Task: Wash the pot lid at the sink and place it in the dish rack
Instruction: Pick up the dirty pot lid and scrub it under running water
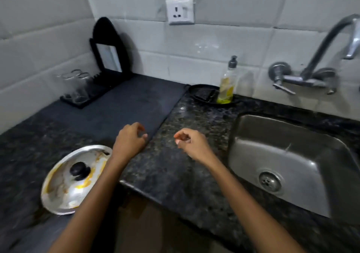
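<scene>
Far left against the tiled wall, a black dish rack (91,89) sits on a dark mat (124,104); it holds clear glasses (77,85) w/ mouths up and a black-framed upright piece at its back end. The rack's long axis runs diagonally, near-left to far-right. Closer in, lower left, the pot lid (72,178) lies flat on the countertop (175,165), dome & black knob facing up. It's round, so no long axis; shiny steel, smeared w/ yellow and brownish residue around the knob and rim. The left forearm crosses over its right edge. Left hand (129,139) hovers at the mat's near corner, fingers loosely curled, narrow gap, holding nothing. Right hand (191,143) is just beside it over bare counter, thumb & fingers lightly pinched inward, also empty. Counter is black speckled granite, polished, w/ a rounded front edge. Above, on white glossy tiles, a white wall socket (180,11). Further right, a clear pump soap bottle (227,83) w/ yellow-green liquid stands upright on a small black tray (204,95). Right side: stainless steel sink (288,155), rectangular w/ rounded corners, round drain near the front. A chrome wall-mounted tap (319,57) arcs up toward the right edge, lever handles at its base.
</scene>
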Demonstrator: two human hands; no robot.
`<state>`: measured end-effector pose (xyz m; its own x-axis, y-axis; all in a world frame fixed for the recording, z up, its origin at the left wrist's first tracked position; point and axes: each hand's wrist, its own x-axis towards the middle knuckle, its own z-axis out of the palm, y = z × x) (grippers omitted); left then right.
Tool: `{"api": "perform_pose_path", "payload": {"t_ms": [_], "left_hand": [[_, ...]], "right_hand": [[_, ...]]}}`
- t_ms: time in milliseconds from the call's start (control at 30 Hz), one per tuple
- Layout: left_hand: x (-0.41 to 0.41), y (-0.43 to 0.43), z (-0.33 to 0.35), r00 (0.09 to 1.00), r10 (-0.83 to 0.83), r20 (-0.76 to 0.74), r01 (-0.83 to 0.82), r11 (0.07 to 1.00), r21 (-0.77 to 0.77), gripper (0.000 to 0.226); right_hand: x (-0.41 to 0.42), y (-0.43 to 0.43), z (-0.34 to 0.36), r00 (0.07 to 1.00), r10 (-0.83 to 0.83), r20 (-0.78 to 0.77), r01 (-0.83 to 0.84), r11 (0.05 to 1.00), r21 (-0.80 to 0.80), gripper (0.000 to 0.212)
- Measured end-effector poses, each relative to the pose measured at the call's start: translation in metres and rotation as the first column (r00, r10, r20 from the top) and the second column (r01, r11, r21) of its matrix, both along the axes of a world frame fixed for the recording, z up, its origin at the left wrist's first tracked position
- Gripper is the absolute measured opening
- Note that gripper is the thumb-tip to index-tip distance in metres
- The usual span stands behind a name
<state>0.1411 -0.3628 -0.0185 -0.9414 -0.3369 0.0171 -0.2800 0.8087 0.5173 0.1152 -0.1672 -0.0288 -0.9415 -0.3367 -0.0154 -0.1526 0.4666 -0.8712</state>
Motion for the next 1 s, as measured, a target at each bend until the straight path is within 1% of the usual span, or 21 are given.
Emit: {"api": "perform_pose_path", "payload": {"t_ms": [100,200,300,400,567,633,700,800,867,933,967,1000], "left_hand": [[0.027,-0.067,-0.022,0.995,0.094,0.028,-0.091,0.989,-0.115,0.031],[0.054,-0.121,-0.04,0.971,0.187,0.151,-0.139,0.949,-0.282,0.04],[0.066,-0.146,-0.049,0.929,0.27,0.255,-0.178,0.926,-0.332,0.052],[0.073,-0.154,-0.059,0.915,0.306,0.265,-0.202,0.913,-0.355,0.053],[0.083,-0.162,-0.066,0.94,0.315,0.129,-0.271,0.923,-0.274,0.034],[0.087,-0.169,-0.062,0.948,0.302,0.097,-0.271,0.93,-0.247,0.029],[0.089,-0.17,-0.056,0.953,0.294,0.069,-0.272,0.935,-0.227,0.028],[0.081,-0.16,-0.036,0.96,0.28,-0.001,-0.275,0.94,-0.203,0.031],[0.073,-0.149,-0.02,0.957,0.28,-0.077,-0.289,0.944,-0.158,0.032],[0.064,-0.136,-0.003,0.951,0.278,-0.137,-0.283,0.959,-0.025,0.03],[0.055,-0.126,0.004,0.951,0.274,-0.142,-0.264,0.961,0.086,0.029],[0.048,-0.119,0.007,0.956,0.273,-0.105,-0.241,0.939,0.244,0.027]], "right_hand": [[0.009,-0.055,-0.008,0.998,0.057,0.022,-0.057,0.998,0.005,0.015],[0.024,-0.108,-0.017,0.988,0.143,0.049,-0.145,0.989,0.028,0.017],[0.029,-0.14,-0.022,0.984,0.174,0.044,-0.176,0.983,0.059,0.016],[0.027,-0.159,-0.028,0.977,0.206,0.059,-0.211,0.974,0.079,0.014],[0.021,-0.176,-0.033,0.975,0.211,0.07,-0.217,0.972,0.092,0.013],[0.02,-0.181,-0.034,0.978,0.198,0.072,-0.204,0.975,0.086,0.017],[0.017,-0.182,-0.037,0.981,0.18,0.072,-0.186,0.979,0.078,0.023],[0.011,-0.173,-0.037,0.982,0.169,0.08,-0.175,0.982,0.072,0.024],[0.006,-0.164,-0.036,0.985,0.152,0.078,-0.156,0.986,0.052,0.021],[0.002,-0.152,-0.033,0.991,0.115,0.071,-0.117,0.993,0.02,0.019],[-0.002,-0.141,-0.029,0.994,0.086,0.07,-0.086,0.996,-0.002,0.019],[-0.004,-0.133,-0.027,0.995,0.061,0.082,-0.06,0.998,-0.013,0.018]]}}
